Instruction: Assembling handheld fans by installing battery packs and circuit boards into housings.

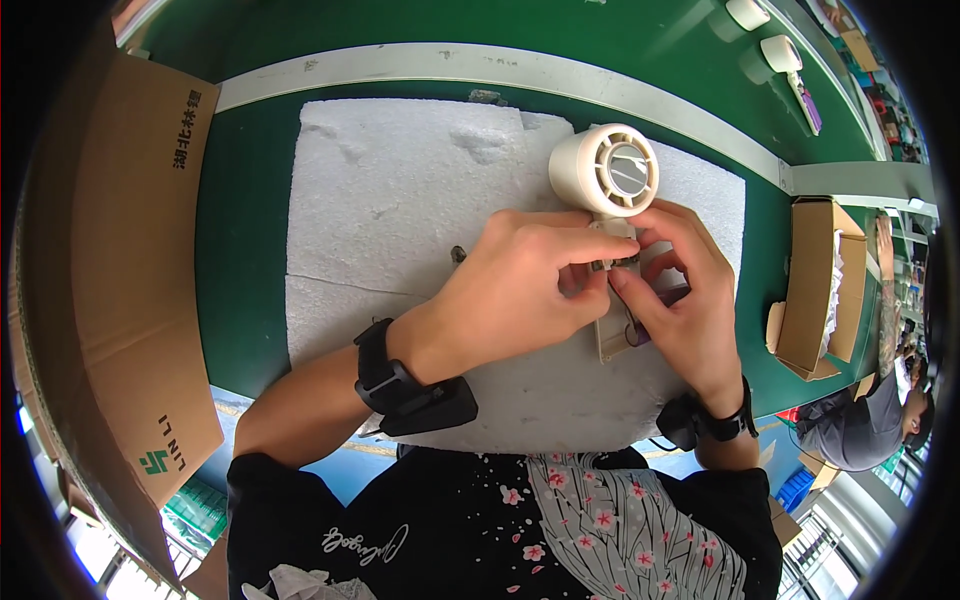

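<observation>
A cream handheld fan (578, 172) with a round, vented head lies on white foam, its slim handle pointing toward me. The handle is opened up, showing a pale inner shell (612, 338). At the handle's upper part, a small dark part like a circuit board (618, 263) shows between my fingertips. My left hand (520, 270) is closed in a pinch on the handle from the left. From the right, my right hand (690, 290) curls round it, thumb and fingers at the same spot. A dark purplish piece (636, 330) shows under the right hand, partly hidden.
The foam sheet (400, 190) covers the green bench. Cardboard boxes stand at left (140, 260) and right (800, 290). A pale rail (450, 62) runs behind the foam. Beyond it lies another fan (782, 54). A small dark piece (458, 255) sits by my left wrist. Another person (860, 430) is far right.
</observation>
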The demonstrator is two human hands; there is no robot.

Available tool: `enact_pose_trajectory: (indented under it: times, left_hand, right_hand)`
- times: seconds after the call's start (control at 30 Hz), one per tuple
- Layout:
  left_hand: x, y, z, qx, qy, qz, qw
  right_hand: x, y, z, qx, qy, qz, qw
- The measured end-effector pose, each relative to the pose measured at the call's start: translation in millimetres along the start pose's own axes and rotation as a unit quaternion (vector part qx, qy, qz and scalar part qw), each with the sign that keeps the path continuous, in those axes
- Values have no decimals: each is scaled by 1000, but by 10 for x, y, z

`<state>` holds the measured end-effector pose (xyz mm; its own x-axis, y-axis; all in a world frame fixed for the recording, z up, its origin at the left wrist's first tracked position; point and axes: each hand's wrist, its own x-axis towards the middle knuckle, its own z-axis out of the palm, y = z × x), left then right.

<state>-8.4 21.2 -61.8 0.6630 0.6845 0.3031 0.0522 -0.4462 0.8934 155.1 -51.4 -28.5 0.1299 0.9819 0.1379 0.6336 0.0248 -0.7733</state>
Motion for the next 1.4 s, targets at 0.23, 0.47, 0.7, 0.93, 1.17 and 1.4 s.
enact_pose_trajectory:
  times: [0.23, 0.47, 0.7, 0.93, 1.17, 1.4]
  left_hand:
    - [5, 7, 14, -9, 0, 14, 1000]
    - [8, -1, 21, 6, -10, 18, 1000]
    - [-3, -2, 24, 6, -20, 4, 1000]
    - [24, 1, 61, 5, -2, 1, 1000]
    - [34, -12, 28, 24, -18, 4, 1000]
    - [41, -13, 34, 27, -15, 11, 999]
  right_hand:
    - [-45, 20, -64, 16, -66, 21, 997]
    - [-57, 85, -63, -19, -45, -35, 998]
    - [-36, 111, -63, -17, -54, -46, 997]
    - [-8, 139, -82, -26, -53, -66, 996]
    - [6, 159, -74, -38, -56, -84, 994]
    - [-8, 152, -62, -45, -44, -77, 995]
